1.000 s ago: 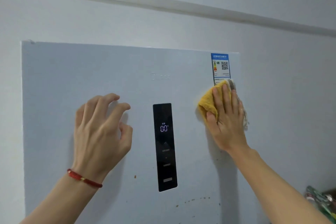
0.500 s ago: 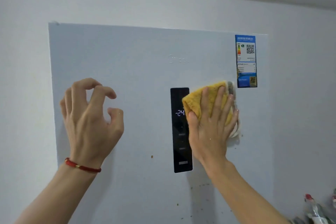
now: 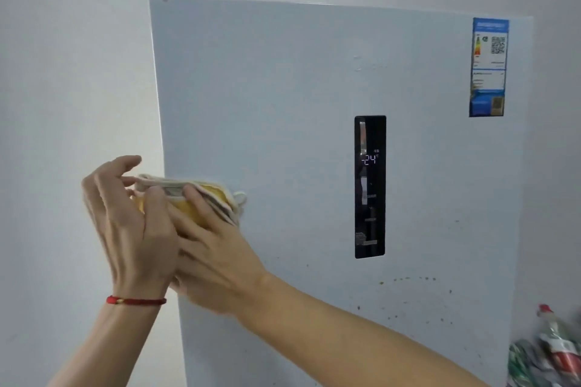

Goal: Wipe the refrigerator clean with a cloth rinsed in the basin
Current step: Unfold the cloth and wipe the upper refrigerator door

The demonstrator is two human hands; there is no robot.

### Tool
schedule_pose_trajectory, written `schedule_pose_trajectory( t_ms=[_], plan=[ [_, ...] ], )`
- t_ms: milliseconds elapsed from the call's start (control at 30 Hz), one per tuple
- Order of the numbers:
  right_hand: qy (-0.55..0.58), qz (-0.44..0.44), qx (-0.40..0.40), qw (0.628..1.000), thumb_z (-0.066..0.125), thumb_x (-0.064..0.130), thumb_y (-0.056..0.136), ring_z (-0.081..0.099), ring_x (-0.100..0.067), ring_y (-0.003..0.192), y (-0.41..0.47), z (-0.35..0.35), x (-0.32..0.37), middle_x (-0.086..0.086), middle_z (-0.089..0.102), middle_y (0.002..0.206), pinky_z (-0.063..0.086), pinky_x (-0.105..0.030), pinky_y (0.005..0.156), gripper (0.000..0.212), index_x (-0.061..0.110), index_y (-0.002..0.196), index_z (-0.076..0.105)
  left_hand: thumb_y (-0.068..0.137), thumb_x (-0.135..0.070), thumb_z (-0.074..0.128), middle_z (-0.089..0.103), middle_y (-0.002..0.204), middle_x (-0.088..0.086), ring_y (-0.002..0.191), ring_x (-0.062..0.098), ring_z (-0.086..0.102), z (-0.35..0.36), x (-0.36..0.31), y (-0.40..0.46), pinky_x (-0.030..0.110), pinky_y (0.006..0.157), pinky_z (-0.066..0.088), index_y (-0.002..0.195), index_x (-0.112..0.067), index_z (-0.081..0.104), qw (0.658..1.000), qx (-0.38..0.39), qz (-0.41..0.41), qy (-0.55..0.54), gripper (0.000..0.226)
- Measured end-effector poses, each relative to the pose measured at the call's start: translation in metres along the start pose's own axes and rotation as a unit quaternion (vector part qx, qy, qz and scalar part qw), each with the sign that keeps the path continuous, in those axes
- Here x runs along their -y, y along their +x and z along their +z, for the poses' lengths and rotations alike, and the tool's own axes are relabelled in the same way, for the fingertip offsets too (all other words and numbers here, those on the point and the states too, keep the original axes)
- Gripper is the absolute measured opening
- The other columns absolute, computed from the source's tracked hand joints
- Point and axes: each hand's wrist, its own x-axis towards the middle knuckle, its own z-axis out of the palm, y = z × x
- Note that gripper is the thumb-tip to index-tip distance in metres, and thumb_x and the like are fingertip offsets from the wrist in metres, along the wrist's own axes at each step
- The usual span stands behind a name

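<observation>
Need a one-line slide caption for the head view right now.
Both hands hold a yellow cloth at the refrigerator door's left edge; specks remain lower right.

Both hands meet at the refrigerator (image 3: 283,88) left edge; the right hand (image 3: 217,254) and left hand (image 3: 132,229) hold the yellow cloth (image 3: 195,195).
</observation>
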Motion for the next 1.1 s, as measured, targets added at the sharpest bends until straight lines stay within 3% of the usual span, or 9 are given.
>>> schedule_pose_trajectory(
  t_ms=[200,333,500,600,733,767,833,967,1100],
  plan=[
    [-0.062,0.124,-0.005,0.990,0.037,0.049,0.109,0.007,-0.025,0.161,-0.079,-0.046,-0.076,0.004,0.021,0.172,0.011,-0.057,0.127,0.054,0.035,0.161,0.031,0.089,-0.009,0.046,0.042,0.123,0.002,0.115,0.033,0.048,0.006,-0.003,-0.014,0.053,0.103,0.040,0.129,-0.003,0.055,0.997,0.029,0.048,0.044,0.041],
    [-0.101,0.235,0.004,0.967,0.033,0.057,0.107,0.009,-0.030,0.161,-0.155,-0.067,-0.144,-0.001,0.017,0.172,0.018,-0.063,0.123,0.061,0.032,0.163,0.028,0.084,0.000,0.050,0.054,0.126,0.015,0.116,0.036,0.049,0.027,-0.024,-0.029,0.045,0.104,0.037,0.122,0.003,0.063,0.980,0.051,0.169,0.092,0.041],
    [-0.065,0.401,-0.003,0.914,0.026,0.058,0.105,-0.007,-0.031,0.161,-0.242,-0.093,-0.219,-0.004,-0.005,0.175,0.005,-0.064,0.126,0.070,0.029,0.166,0.008,0.081,-0.004,0.056,0.057,0.133,0.021,0.120,0.041,0.051,0.063,-0.053,-0.049,0.050,0.102,0.040,0.117,-0.002,0.070,0.958,0.114,0.240,0.111,0.038],
    [-0.001,0.519,-0.041,0.854,0.022,0.059,0.103,-0.015,-0.022,0.160,-0.281,-0.104,-0.240,0.005,-0.016,0.173,-0.001,-0.060,0.126,0.071,0.038,0.165,-0.006,0.080,-0.003,0.057,0.058,0.133,0.019,0.121,0.040,0.051,0.066,-0.056,-0.051,0.050,0.102,0.040,0.117,-0.003,0.070,0.958,0.110,0.236,0.123,0.039],
    [0.084,0.698,-0.133,0.699,0.021,0.055,0.103,-0.010,-0.016,0.160,-0.281,-0.101,-0.230,0.010,-0.015,0.173,0.008,-0.062,0.125,0.068,0.042,0.163,-0.009,0.075,0.005,0.053,0.063,0.119,0.021,0.107,0.039,0.056,0.047,-0.048,-0.042,0.049,0.094,0.043,0.104,0.001,0.071,0.966,0.053,0.227,0.109,0.034],
    [0.067,0.713,-0.139,0.684,0.019,0.055,0.104,-0.011,-0.016,0.160,-0.274,-0.099,-0.224,0.007,-0.016,0.173,0.007,-0.063,0.124,0.068,0.040,0.163,-0.009,0.074,0.008,0.051,0.064,0.113,0.022,0.101,0.040,0.057,0.045,-0.047,-0.040,0.047,0.091,0.044,0.099,0.003,0.071,0.969,0.034,0.224,0.095,0.032],
    [0.043,0.702,-0.129,0.700,0.017,0.056,0.104,-0.014,-0.020,0.160,-0.246,-0.088,-0.199,0.002,-0.017,0.173,0.002,-0.064,0.124,0.069,0.037,0.164,-0.011,0.071,0.011,0.050,0.064,0.104,0.022,0.096,0.038,0.057,0.033,-0.043,-0.036,0.039,0.091,0.041,0.094,0.005,0.068,0.976,0.010,0.199,0.083,0.029],
    [0.035,0.572,-0.068,0.817,0.021,0.052,0.107,-0.016,-0.029,0.159,-0.169,-0.058,-0.113,-0.008,-0.017,0.173,-0.004,-0.065,0.124,0.069,0.032,0.165,-0.010,0.070,0.008,0.048,0.061,0.102,0.018,0.099,0.027,0.052,0.013,-0.025,-0.028,0.038,0.091,0.042,0.100,0.004,0.062,0.993,-0.004,0.106,0.060,0.034],
    [0.005,0.399,-0.022,0.917,0.030,0.050,0.109,-0.003,-0.037,0.160,-0.081,-0.027,-0.021,-0.012,-0.002,0.174,0.008,-0.072,0.120,0.066,0.028,0.167,0.008,0.076,0.000,0.045,0.056,0.111,0.004,0.101,0.028,0.052,-0.013,-0.007,-0.027,0.036,0.089,0.044,0.112,-0.005,0.059,0.999,0.001,-0.006,0.047,0.039]
  ],
)
